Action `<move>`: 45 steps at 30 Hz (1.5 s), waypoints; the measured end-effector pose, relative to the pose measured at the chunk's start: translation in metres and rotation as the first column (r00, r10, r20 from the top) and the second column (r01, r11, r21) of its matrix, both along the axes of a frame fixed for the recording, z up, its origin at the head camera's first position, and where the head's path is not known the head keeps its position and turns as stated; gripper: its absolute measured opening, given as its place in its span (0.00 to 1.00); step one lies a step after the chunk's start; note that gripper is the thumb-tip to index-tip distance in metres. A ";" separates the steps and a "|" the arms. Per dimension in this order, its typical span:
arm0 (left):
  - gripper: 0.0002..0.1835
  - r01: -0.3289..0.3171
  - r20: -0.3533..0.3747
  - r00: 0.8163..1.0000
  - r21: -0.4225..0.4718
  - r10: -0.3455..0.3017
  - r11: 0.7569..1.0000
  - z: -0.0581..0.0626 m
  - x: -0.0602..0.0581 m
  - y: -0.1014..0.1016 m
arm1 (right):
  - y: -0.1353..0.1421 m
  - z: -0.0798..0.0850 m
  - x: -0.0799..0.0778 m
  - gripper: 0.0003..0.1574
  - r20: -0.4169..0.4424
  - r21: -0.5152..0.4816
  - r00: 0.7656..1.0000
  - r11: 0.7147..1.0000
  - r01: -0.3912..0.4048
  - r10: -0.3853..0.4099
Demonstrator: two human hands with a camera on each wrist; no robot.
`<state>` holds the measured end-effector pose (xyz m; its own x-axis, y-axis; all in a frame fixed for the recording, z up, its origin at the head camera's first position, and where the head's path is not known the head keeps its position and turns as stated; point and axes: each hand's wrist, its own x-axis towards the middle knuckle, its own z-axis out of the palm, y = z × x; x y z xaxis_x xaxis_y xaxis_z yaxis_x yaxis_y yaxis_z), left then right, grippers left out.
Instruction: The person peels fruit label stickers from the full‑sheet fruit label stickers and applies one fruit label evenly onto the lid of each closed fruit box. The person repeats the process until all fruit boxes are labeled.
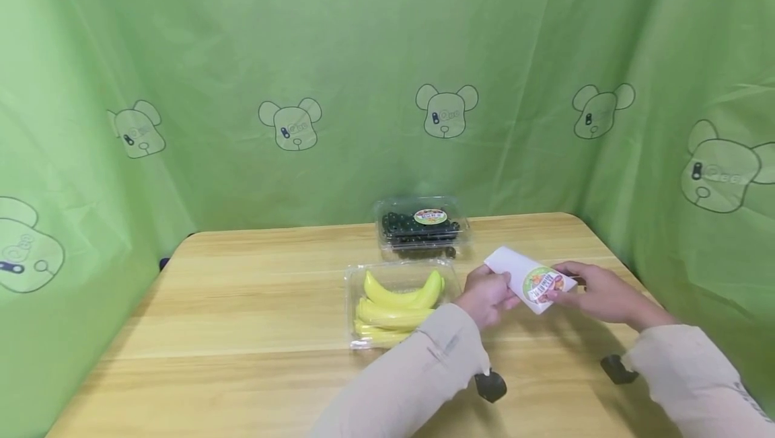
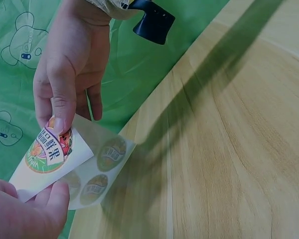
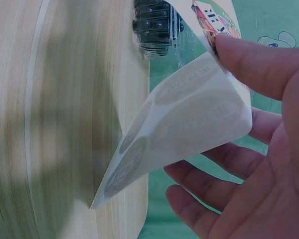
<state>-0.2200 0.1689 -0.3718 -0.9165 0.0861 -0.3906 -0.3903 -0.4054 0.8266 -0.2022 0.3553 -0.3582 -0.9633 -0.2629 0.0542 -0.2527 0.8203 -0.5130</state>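
A white sheet of stickers (image 1: 511,268), folded or curled over, is held above the table between both hands. Its front shows one round, colourful fruit sticker (image 1: 543,283); faint round shapes (image 2: 111,153) show through the part behind. My left hand (image 1: 488,295) grips the sheet's left side between thumb and fingers. At the other end, my right hand (image 1: 605,295) pinches it, the thumb (image 2: 63,112) lying on the sticker's edge. Beside the left hand sits a clear plastic box (image 1: 350,310) of yellow bananas (image 1: 393,315).
At the back of the wooden table (image 1: 242,290) stands another clear box (image 1: 463,229) with dark round fruit, likely grapes (image 1: 402,226), and a round sticker (image 1: 430,216) on its lid. Green curtains (image 1: 363,54) with bear-head prints surround the table.
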 end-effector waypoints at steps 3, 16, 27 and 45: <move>0.15 0.006 0.009 1.000 0.043 -0.006 0.999 -0.001 0.000 0.000 | 0.000 0.000 0.001 0.39 -0.022 0.017 1.000 1.000 0.014 -0.014; 0.19 0.031 0.031 0.999 0.140 -0.036 0.990 -0.005 -0.004 -0.003 | -0.015 -0.007 0.012 0.13 -0.286 -0.079 0.948 0.989 0.124 -0.142; 0.18 0.072 0.026 0.997 0.138 -0.076 0.988 -0.003 -0.005 -0.003 | -0.034 -0.009 0.013 0.09 -0.204 -0.121 0.975 0.990 0.068 -0.092; 0.16 0.108 0.036 0.993 0.173 -0.116 0.979 -0.005 -0.001 0.000 | -0.041 -0.016 0.013 0.05 -0.200 -0.072 0.976 0.994 0.076 -0.090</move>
<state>-0.2212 0.1694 -0.3764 -0.8789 0.2559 -0.4025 -0.4769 -0.4902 0.7295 -0.1889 0.3147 -0.3746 -0.9488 -0.1722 0.2649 -0.2894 0.8102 -0.5098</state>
